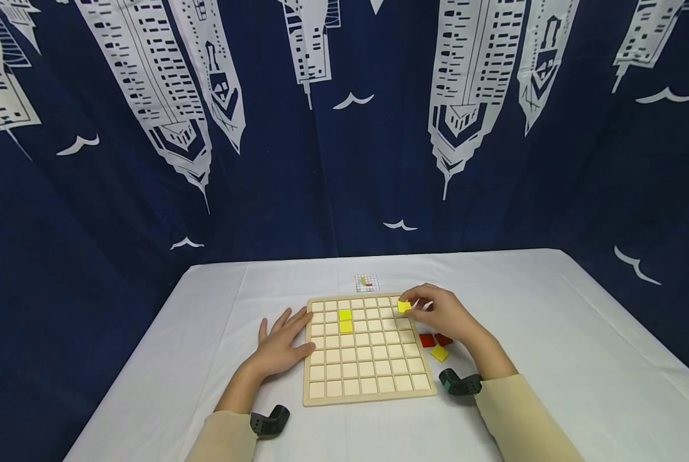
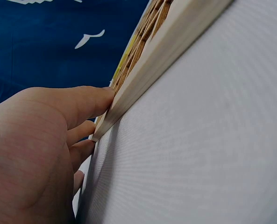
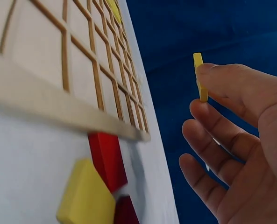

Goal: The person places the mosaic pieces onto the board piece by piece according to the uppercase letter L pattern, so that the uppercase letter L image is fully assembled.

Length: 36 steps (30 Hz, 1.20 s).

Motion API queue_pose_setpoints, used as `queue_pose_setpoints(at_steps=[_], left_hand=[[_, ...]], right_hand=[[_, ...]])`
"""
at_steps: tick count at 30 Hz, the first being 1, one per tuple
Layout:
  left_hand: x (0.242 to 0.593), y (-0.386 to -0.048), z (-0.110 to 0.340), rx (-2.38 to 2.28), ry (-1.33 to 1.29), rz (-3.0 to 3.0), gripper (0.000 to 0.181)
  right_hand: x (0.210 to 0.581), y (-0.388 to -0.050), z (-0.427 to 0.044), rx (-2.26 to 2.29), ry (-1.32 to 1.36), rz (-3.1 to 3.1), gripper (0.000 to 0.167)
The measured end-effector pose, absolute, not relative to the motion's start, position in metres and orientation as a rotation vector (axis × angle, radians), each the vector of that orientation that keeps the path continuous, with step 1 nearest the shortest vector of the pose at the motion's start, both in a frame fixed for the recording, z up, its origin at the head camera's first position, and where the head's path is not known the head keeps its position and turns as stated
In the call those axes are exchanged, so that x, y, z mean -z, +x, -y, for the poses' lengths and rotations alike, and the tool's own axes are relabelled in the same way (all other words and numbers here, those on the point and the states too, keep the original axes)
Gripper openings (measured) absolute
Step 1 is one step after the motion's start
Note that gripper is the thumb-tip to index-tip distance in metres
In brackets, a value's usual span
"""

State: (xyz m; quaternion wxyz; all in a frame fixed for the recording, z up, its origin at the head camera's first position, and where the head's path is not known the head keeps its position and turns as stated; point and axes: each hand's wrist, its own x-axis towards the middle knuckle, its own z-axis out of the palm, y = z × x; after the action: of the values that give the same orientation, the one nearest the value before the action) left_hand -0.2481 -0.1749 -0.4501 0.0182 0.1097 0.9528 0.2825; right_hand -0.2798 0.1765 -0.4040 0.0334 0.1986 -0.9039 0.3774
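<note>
1. The right hand (image 1: 441, 312) pinched a yellow tile (image 1: 404, 307) between thumb and finger; the tile looked light, stiff and perhaps slick, best gripped by opposite edges.
2. Below and left of that hand lay the board (image 1: 370, 400), seemingly rigid.
3. Nearer the body than that hand lay red tiles (image 1: 427, 341), probably equally light.
4. Farther left, the left hand (image 1: 281, 350), fingers spread, touched the board's edge.

Smooth wooden board (image 1: 350, 370) (matt), cloth backdrop (image 1: 344, 173)
</note>
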Motion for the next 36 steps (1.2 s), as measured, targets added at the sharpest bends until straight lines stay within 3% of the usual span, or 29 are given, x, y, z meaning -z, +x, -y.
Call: queue_pose_setpoints(at_steps=[17, 36], left_hand=[[0.451, -0.248, 0.175, -0.894, 0.36, -2.959, 0.068], [0.45, -0.248, 0.175, -0.883, 0.351, -2.961, 0.068]], right_hand=[[0.406, -0.265, -0.135, -1.17, 0.831, 2.746, 0.021], [0.416, -0.259, -0.11, -1.123, 0.833, 2.798, 0.021]])
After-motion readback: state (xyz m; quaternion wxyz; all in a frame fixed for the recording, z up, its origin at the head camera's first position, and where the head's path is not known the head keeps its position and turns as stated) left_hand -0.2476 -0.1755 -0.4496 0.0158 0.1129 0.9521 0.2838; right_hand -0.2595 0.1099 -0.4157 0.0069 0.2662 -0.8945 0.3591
